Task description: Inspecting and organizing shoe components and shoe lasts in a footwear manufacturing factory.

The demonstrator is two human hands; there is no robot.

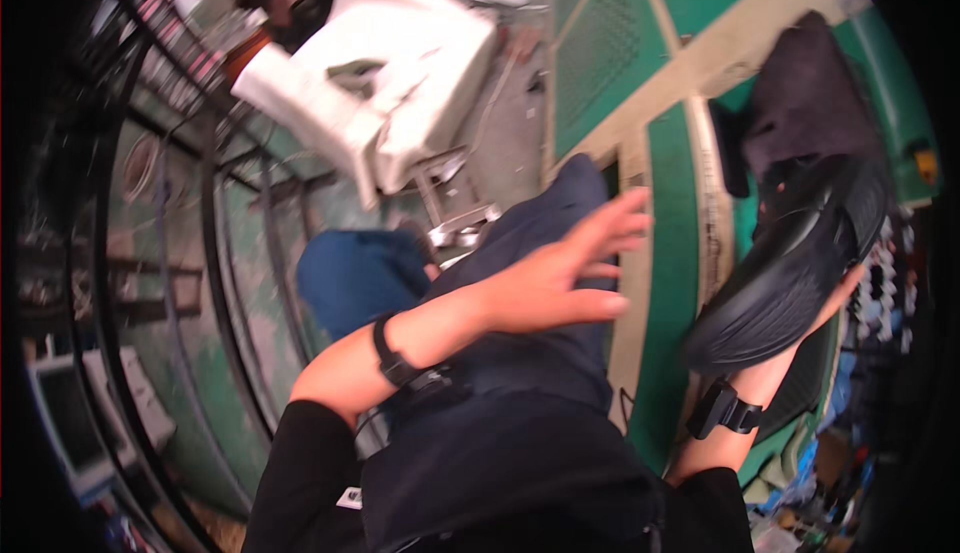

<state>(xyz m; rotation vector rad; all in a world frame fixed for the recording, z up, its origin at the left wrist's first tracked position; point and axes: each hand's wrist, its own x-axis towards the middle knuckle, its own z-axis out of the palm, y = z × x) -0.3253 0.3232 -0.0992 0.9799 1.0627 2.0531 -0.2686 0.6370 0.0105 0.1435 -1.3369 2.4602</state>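
The right hand (pixel 845 288) holds a black ribbed rubber shoe (pixel 790 273) from underneath. The left hand (pixel 565 278) is open and empty, beside it, over dark blue trousers (pixel 520 353). A white plastic chair (pixel 385 83) stands farther off.

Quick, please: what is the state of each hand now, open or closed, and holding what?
Left hand: open, fingers spread, holding nothing.
Right hand: closed on a black ribbed rubber shoe, gripped from below.
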